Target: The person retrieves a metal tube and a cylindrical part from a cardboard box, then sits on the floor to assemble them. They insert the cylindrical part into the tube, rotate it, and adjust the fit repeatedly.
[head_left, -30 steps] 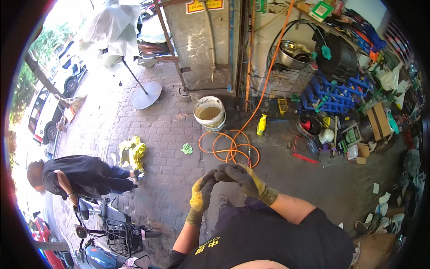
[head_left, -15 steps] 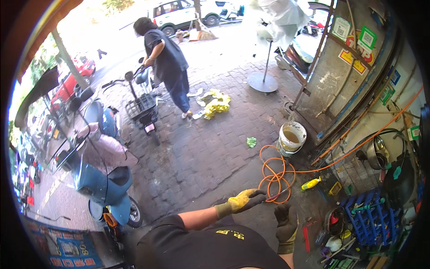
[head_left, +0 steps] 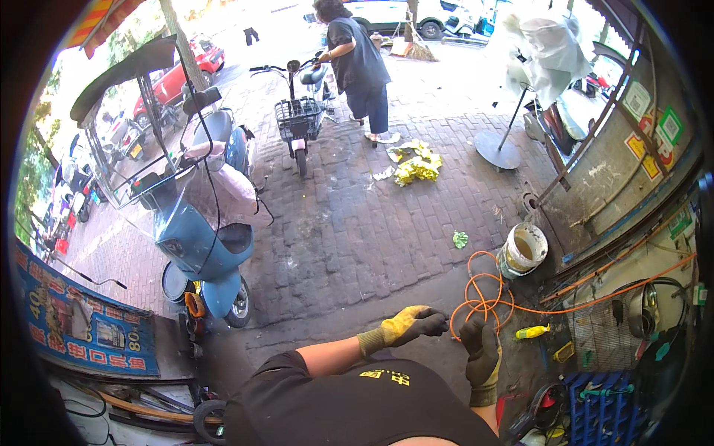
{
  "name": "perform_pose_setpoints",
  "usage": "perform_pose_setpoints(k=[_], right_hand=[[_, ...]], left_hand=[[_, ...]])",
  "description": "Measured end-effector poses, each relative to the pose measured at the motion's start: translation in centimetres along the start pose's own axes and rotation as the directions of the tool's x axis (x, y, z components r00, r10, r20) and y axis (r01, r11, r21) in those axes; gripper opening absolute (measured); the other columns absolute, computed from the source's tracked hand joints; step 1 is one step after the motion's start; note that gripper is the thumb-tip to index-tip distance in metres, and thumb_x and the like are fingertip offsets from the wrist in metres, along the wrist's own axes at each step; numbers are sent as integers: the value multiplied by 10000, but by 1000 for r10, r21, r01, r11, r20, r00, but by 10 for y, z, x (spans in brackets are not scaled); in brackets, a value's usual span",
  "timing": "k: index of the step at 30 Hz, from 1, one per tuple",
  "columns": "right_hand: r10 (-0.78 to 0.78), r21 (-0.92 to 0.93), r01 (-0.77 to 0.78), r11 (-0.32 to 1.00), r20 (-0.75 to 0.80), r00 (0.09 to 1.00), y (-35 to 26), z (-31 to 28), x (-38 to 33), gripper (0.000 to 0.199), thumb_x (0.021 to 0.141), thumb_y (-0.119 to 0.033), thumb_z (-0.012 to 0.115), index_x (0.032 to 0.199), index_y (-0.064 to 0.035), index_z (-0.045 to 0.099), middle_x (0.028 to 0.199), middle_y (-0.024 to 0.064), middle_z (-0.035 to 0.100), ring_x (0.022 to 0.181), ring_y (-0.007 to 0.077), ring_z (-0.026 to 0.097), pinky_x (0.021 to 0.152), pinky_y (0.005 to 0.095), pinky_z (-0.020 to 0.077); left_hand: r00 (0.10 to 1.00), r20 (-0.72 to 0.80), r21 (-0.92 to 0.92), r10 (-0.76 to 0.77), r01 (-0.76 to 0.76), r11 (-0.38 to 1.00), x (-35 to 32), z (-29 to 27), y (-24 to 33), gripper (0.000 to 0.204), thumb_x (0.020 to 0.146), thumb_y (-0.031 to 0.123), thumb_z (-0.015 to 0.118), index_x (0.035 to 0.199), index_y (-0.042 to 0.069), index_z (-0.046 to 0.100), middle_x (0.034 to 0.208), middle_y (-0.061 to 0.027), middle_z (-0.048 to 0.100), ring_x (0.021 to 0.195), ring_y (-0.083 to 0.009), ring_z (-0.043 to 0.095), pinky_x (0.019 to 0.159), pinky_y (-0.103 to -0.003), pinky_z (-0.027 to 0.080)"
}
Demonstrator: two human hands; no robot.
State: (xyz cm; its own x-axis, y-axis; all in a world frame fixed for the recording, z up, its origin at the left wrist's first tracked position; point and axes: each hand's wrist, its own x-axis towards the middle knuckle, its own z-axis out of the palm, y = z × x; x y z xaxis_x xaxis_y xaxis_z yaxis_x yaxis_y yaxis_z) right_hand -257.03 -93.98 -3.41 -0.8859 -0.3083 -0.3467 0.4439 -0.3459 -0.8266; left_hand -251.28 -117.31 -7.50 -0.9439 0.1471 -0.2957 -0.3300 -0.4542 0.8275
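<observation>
Two entries: saw gloved left hand [head_left: 407, 326] and gloved right hand [head_left: 482, 357] apart, loosely extended, seemingly gripping nothing, and noted orange hose [head_left: 483, 303] coiled on floor [head_left: 416, 288] just beyond, beside bucket [head_left: 513, 262], judging it light, springy, perhaps slick, best gripped at a near loop.

Brick paving [head_left: 335, 238] runs toward a bright street [head_left: 290, 21]. A scuffed door [head_left: 599, 192] stands at right, beside a pale wall [head_left: 632, 268].

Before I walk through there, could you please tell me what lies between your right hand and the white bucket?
In the head view, a loosely coiled orange hose lies between the right hand and the white bucket.
</observation>
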Motion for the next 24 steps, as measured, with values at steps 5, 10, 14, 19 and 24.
perform_pose_setpoints(k=[5, 10, 14, 19, 24], right_hand=[[-63, -26, 65, 998, 53, 997, -10, 35, 39, 393, 1106, -312, 540, 1281, 21, 653, 1165, 145, 731, 1080, 254, 723, 1017, 417, 575], [-118, -33, 121, 992, 70, 991, -22, 75, 73, 383, 1118, -271, 517, 1301, 43, 637, 1173, 163, 730, 1096, 260, 721, 1019, 425, 577], [-91, -21, 93, 995, 69, 993, -17, 88, 91, 413, 1105, -324, 530, 1318, 14, 639, 1180, 152, 735, 1107, 270, 716, 1013, 417, 561], [-38, 58, 35, 998, 49, 998, -18, 97, 107, 448, 1088, -366, 547, 1339, -6, 632, 1195, 159, 731, 1114, 297, 709, 1025, 450, 543], [-66, -10, 66, 998, 54, 996, -33, 95, 113, 429, 1081, -378, 554, 1324, -37, 651, 1191, 134, 740, 1097, 274, 710, 1027, 441, 536]], left_hand=[[997, 17, 21, 80, -80, 997, 26, -27, 26, 406, 1095, 262, 597, 1385, -21, 618, 1235, -119, 728, 1126, -195, 693, 1016, -363, 556], [999, -3, -64, 45, -46, 997, 36, -54, 61, 398, 1098, 281, 584, 1367, -9, 631, 1201, -127, 735, 1077, -201, 714, 982, -363, 575], [997, -45, -31, -62, 60, 998, 35, -64, 86, 445, 1098, 349, 572, 1358, -6, 636, 1176, -132, 745, 1039, -215, 728, 965, -362, 578], [999, -39, -70, 9, -11, 998, 48, -94, 102, 458, 1105, 369, 547, 1349, -9, 629, 1161, -137, 748, 1043, -227, 735, 946, -376, 589], [990, -105, 15, 93, -92, 996, 50, -97, 105, 427, 1105, 339, 524, 1351, 6, 627, 1197, -136, 740, 1044, -222, 730, 916, -361, 587]])
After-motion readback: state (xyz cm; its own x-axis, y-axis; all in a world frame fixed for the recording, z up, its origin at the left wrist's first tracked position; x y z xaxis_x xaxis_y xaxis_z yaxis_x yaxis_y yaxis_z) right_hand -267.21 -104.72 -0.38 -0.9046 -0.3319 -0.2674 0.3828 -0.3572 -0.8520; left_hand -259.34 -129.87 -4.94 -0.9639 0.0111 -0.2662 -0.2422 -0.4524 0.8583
